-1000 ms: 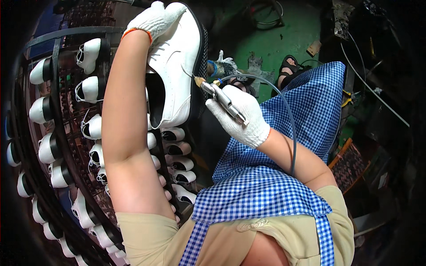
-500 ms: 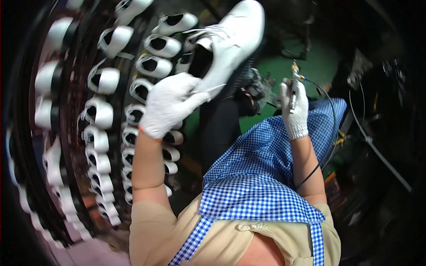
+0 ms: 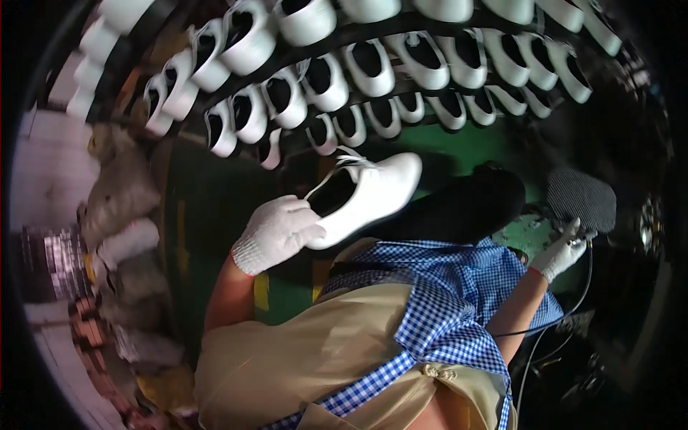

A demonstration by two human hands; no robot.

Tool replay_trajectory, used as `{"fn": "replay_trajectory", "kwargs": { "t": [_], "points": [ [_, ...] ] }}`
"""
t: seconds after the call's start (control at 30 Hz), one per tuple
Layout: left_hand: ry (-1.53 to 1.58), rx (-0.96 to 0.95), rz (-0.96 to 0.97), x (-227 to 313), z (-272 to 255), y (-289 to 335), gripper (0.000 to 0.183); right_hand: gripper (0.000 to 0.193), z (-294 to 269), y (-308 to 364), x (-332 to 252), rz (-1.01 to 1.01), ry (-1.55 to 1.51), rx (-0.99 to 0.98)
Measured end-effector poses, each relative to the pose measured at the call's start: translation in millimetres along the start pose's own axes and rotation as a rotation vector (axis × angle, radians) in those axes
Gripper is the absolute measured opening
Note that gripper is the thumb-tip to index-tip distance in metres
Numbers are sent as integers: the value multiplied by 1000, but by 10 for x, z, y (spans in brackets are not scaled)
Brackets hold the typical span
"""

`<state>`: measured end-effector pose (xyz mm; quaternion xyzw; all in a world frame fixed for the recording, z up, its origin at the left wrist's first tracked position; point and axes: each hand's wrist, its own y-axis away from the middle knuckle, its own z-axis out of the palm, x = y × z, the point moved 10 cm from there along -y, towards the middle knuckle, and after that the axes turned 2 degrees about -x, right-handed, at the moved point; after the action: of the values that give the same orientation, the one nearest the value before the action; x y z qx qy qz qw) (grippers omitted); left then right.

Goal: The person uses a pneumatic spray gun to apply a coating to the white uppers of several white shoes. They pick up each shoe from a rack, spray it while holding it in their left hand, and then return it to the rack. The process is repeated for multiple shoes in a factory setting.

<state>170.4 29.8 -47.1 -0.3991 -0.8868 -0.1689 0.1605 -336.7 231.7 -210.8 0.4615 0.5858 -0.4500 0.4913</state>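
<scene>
My left hand (image 3: 278, 235), in a white knitted glove, grips a white lace-up shoe (image 3: 376, 195) by its heel. The shoe points to the upper right; its dark opening faces up and loose laces show at its far side. Out to the right, my gloved right hand (image 3: 562, 252) is closed around a small metal spray gun (image 3: 589, 235), mostly hidden by the fingers. A thin dark air hose (image 3: 590, 276) hangs from the gun and curves back toward my forearm.
Ahead stands a rack with rows of white shoes (image 3: 369, 68) on dark shelves. Filled sacks (image 3: 125, 190) lie on the left. A grey ribbed pad (image 3: 582, 199) is just beyond my right hand. The floor (image 3: 208, 236) is green with yellow marks.
My view has swung left, so the shoe rack now spans the top. The held shoe appears lower and flatter. My right hand with the spray gun is lower and farther right.
</scene>
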Motion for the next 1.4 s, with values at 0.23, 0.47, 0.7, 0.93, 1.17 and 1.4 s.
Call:
{"fn": "replay_trajectory", "kwargs": {
  "t": [0.23,0.47,0.7,0.93,1.17,1.4],
  "points": [
    [80,411,-598,-1603,697,932,23,44,-175,-280,40,76,-17,23],
    [-268,745,-647,-2559,1102,235,14,37,-515,-498,-191,6,179,61],
    [-73,616,-792,-3930,1377,-319,19,34,-480,-494,-534,-33,276,19],
    [-55,539,-1192,-4254,1426,409,53,42,-544,-345,-768,-50,285,24],
    [82,411,-1192,-4506,995,219,58,47,-478,-345,-789,-59,370,5],
    [-511,387,-736,-3162,747,488,17,44,-343,-370,-566,-23,245,-20]
  ]
}}
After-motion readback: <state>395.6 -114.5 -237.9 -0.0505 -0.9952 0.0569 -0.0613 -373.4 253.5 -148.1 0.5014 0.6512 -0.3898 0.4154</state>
